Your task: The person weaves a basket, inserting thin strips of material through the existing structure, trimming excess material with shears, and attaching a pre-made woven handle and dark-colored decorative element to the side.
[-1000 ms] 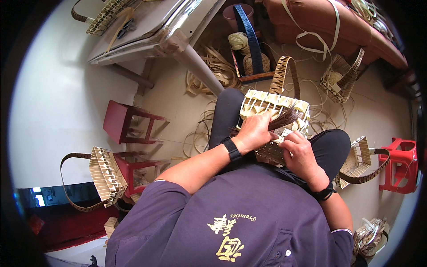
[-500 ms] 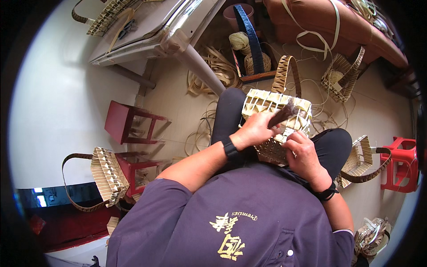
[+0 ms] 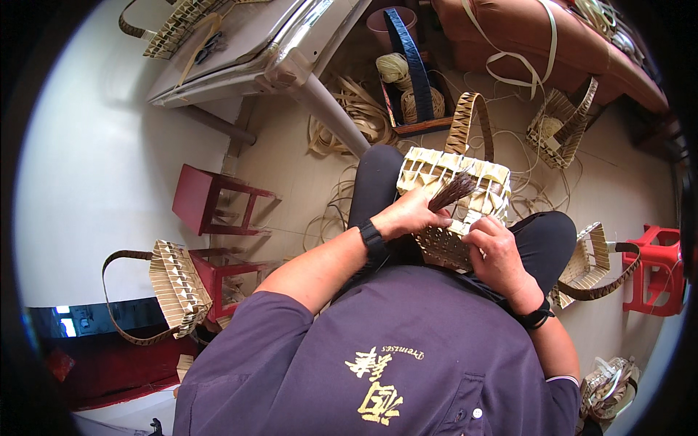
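Observation:
A pale woven basket (image 3: 488, 171) with a tall brown wrapped handle (image 3: 459, 123) rests tilted on my lap between my knees. My left hand (image 3: 404, 214) lies over its near left side, closed on a bundle of dark brown bristly strands (image 3: 452, 190). The strands fan out over the basket's pale upper wall. My right hand (image 3: 497, 248) is at the basket's near right edge, its fingers bent in a pinch close to the left fingertips. What those fingers hold, if anything, is hidden.
A finished-looking basket (image 3: 174, 280) stands left by dark red stools (image 3: 200, 200). Others lie right, near a red plastic stool (image 3: 654, 269). Ahead are a table (image 3: 240, 58), loose strip coils (image 3: 352, 116), a blue-handled basket (image 3: 414, 65) holding yarn balls, and a reddish-brown couch (image 3: 502, 36).
My left hand has turned the bundle of dark strands, so its fanned end shows more broadly and sits slightly lower and further left. My right hand keeps nearly the same place.

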Available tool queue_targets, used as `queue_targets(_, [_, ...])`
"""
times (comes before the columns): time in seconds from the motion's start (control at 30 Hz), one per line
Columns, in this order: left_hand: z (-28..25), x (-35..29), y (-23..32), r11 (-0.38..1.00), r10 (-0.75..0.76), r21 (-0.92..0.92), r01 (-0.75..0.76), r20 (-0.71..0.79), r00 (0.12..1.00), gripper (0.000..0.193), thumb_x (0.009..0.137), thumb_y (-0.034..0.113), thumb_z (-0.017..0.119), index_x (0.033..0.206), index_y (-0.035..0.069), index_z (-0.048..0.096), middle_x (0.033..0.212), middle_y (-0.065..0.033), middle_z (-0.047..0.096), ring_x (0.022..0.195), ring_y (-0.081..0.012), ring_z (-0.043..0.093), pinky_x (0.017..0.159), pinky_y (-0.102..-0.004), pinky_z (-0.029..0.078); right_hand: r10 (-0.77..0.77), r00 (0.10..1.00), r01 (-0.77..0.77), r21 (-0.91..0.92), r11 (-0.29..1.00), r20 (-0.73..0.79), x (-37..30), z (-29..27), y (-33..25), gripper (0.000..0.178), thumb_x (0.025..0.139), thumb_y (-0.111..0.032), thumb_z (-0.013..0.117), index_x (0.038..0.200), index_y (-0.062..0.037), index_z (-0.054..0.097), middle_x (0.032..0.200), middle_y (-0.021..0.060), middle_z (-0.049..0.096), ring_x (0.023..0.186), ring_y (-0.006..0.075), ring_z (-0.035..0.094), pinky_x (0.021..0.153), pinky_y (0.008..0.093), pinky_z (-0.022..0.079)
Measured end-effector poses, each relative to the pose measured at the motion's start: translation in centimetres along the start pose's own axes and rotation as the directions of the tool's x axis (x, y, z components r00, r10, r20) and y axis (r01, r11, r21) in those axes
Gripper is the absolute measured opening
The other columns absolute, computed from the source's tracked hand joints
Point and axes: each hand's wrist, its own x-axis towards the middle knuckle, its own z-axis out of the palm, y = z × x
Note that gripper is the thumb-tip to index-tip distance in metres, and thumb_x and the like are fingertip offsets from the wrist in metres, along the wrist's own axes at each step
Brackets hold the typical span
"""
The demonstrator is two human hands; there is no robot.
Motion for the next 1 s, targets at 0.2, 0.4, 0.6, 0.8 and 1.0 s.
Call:
queue_targets(0.2, [0.0,1.3,-2.1,0.935,0.061,0.353,-0.027,-0.087,0.994,0.051,0.079,0.018,0.086,0.124,0.002,0.066,0.099,-0.0154,0.077,0.089,-0.0251,0.075,0.084,-0.0366,0.059,-0.004,1.0,0.004,-0.004,1.0,0.007,0.1,0.1,-0.2,0.017,0.074,0.01,0.065,0.087,-0.0013,0.065,0.089,0.0138,0.061,0.087,0.0355,0.061,0.075,0.0449,0.053])
queue_targets(0.4, [3.5,1.1,-0.8,0.636,0.152,0.768,0.076,-0.221,0.963,0.039,0.077,0.023,0.076,0.108,0.0,0.071,0.091,-0.0265,0.072,0.092,-0.0448,0.071,0.083,-0.0517,0.057,-0.009,1.0,0.009,-0.021,1.0,0.009,-0.2,0.2,0.1,0.018,0.073,0.01,0.064,0.087,-0.001,0.065,0.09,0.0139,0.061,0.088,0.0354,0.061,0.075,0.0447,0.054])
queue_targets(0.6, [3.3,1.4,-2.1,0.718,0.132,0.692,0.068,-0.232,0.964,0.032,0.078,0.023,0.077,0.102,0.0,0.074,0.093,-0.0269,0.073,0.094,-0.0457,0.071,0.085,-0.0531,0.056,-0.013,1.0,0.013,-0.012,1.0,0.006,-0.2,0.2,0.3,0.017,0.073,0.009,0.065,0.086,-0.0004,0.065,0.09,0.0144,0.061,0.088,0.0358,0.06,0.074,0.045,0.053])
queue_targets(0.8, [1.9,3.0,-4.2,0.824,0.07,0.564,0.05,-0.189,0.98,0.05,0.083,0.023,0.085,0.119,-0.002,0.062,0.109,-0.0239,0.073,0.107,-0.0386,0.072,0.093,-0.046,0.055,-0.02,1.0,0.02,-0.017,1.0,0.021,-0.5,0.2,0.7,0.016,0.073,0.009,0.066,0.085,-0.0008,0.065,0.09,0.0142,0.06,0.087,0.0354,0.06,0.073,0.0448,0.053])
queue_targets(1.0, [1.4,3.9,-5.6,0.838,0.085,0.545,0.018,-0.163,0.983,0.049,0.085,0.007,0.082,0.129,0.003,0.061,0.108,-0.0114,0.077,0.102,-0.024,0.074,0.093,-0.0384,0.056,-0.012,0.999,0.012,-0.016,1.0,0.041,-0.7,0.1,1.0,0.017,0.071,0.009,0.066,0.084,-0.0007,0.065,0.09,0.014,0.06,0.087,0.0353,0.06,0.074,0.0446,0.053])
